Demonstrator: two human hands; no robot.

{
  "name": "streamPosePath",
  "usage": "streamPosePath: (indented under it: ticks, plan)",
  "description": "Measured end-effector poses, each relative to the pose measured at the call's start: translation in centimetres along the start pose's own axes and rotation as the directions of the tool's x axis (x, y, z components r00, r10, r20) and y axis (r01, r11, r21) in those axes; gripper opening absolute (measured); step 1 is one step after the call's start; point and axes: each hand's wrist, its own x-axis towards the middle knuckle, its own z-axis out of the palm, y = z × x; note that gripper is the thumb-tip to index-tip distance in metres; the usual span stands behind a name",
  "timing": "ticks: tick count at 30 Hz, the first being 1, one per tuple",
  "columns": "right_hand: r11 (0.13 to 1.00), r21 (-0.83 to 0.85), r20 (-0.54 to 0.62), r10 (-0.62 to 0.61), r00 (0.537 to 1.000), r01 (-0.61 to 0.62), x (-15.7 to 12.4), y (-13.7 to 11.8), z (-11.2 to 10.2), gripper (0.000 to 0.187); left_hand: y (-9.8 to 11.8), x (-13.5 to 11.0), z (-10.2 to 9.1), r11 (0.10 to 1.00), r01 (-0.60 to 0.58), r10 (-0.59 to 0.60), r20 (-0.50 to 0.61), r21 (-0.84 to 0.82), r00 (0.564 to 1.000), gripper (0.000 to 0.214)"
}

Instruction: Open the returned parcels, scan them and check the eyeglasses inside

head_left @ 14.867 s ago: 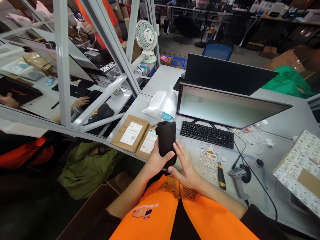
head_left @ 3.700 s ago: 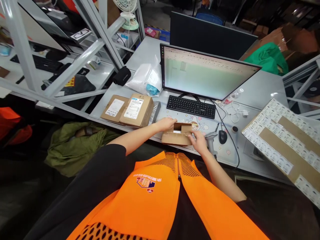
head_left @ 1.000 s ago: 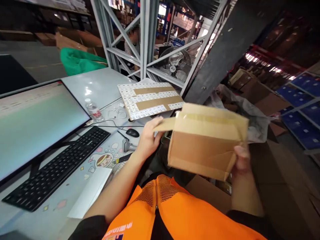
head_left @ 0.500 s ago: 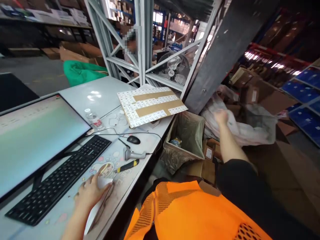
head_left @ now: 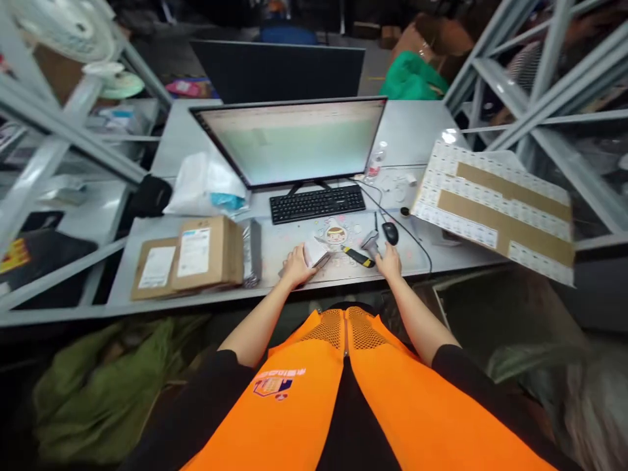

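Observation:
My left hand [head_left: 294, 267] is closed around the edge of a small flat package [head_left: 314, 252] with a white top and a darker side, at the front of the desk. My right hand [head_left: 389, 263] has its fingers on the handle of a grey barcode scanner [head_left: 369, 243], which lies on the desk. Between my hands rests a yellow and black utility knife [head_left: 358, 256]. Just beyond my right fingertips sits a black mouse [head_left: 390, 233]. A black keyboard [head_left: 318, 204] lies farther back, under the monitor [head_left: 304, 140].
Brown cardboard boxes [head_left: 203, 252] with white labels and a silver-grey packet [head_left: 252, 252] stand at left, before a white plastic bag [head_left: 193, 183]. A label-covered cardboard sheet [head_left: 495, 209] juts past the desk at right. A lined bin [head_left: 510, 314] stands below it.
My view has swung left to face the monitor. My right hand has come from above the bin and plastic bags at right to the scanner. My left hand still holds the package.

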Motion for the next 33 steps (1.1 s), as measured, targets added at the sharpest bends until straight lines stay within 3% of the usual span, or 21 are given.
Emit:
streamPosePath:
  ticks: [3, 6, 9, 13, 18, 20, 22, 24, 26, 28, 29, 33]
  plan:
    - [0.992, -0.128, 0.075, 0.029, 0.997, -0.020, 1.1, -0.8, 1.8, 0.070, -1.1, -3.1, 0.1, 0.935, -0.013, -0.033, -0.125, -0.353, 0.992, 0.101]
    - [0.987, -0.143, 0.160, 0.090, 0.983, -0.067, 1.9, -1.3, 2.8, 0.070, -1.1, -5.6, 1.0, 0.871, -0.026, -0.083, -0.200, -0.491, 0.976, 0.105]
    - [0.986, -0.106, 0.193, 0.147, 0.970, -0.128, 2.7, -1.8, 3.5, 0.070, -0.6, -6.9, 1.9, 0.870, -0.024, -0.119, -0.257, -0.493, 0.959, 0.105]
    - [0.986, -0.067, 0.212, 0.163, 0.964, -0.152, 3.9, -2.5, 3.5, 0.070, -0.2, -7.0, 2.2, 0.918, -0.091, -0.037, -0.313, -0.386, 0.949, 0.100]
    - [0.991, 0.042, 0.321, 0.108, 0.941, -0.128, 5.1, -3.1, -0.4, 0.038, -0.2, -6.1, 1.7, 0.963, -0.149, 0.078, -0.299, -0.225, 0.951, 0.098]
    - [0.984, 0.153, 0.488, 0.007, 0.873, -0.093, 5.3, -3.5, -3.1, 0.027, -0.2, -5.7, 1.6, 0.970, -0.158, 0.102, -0.284, -0.185, 0.954, 0.097]
    - [0.947, 0.314, 0.678, -0.173, 0.714, -0.070, 5.2, -4.2, -5.7, 0.025, -0.2, -5.3, 1.6, 0.973, -0.164, 0.118, -0.265, -0.159, 0.957, 0.096]
    - [0.895, 0.442, 0.764, -0.339, 0.549, -0.062, 4.9, -5.4, -7.8, 0.026, 0.0, -5.0, 1.6, 0.974, -0.178, 0.139, -0.250, -0.142, 0.958, 0.096]
    - [0.879, 0.474, 0.780, -0.395, 0.485, -0.045, 4.5, -6.7, -8.9, 0.030, 0.4, -4.7, 1.7, 0.972, -0.197, 0.162, -0.237, -0.128, 0.958, 0.095]
    - [0.890, 0.455, 0.780, -0.383, 0.494, -0.029, 4.0, -7.7, -9.0, 0.033, 0.7, -4.7, 1.6, 0.971, -0.203, 0.171, -0.227, -0.125, 0.959, 0.095]
    - [0.898, 0.439, 0.771, -0.364, 0.522, -0.023, 3.8, -7.9, -8.7, 0.034, 0.8, -4.9, 1.4, 0.971, -0.201, 0.169, -0.225, -0.127, 0.960, 0.095]
    - [0.934, 0.357, 0.650, -0.259, 0.715, 0.014, 3.7, -7.4, -6.6, 0.032, 0.9, -7.9, -1.2, 0.969, -0.191, 0.145, -0.262, -0.159, 0.954, 0.097]
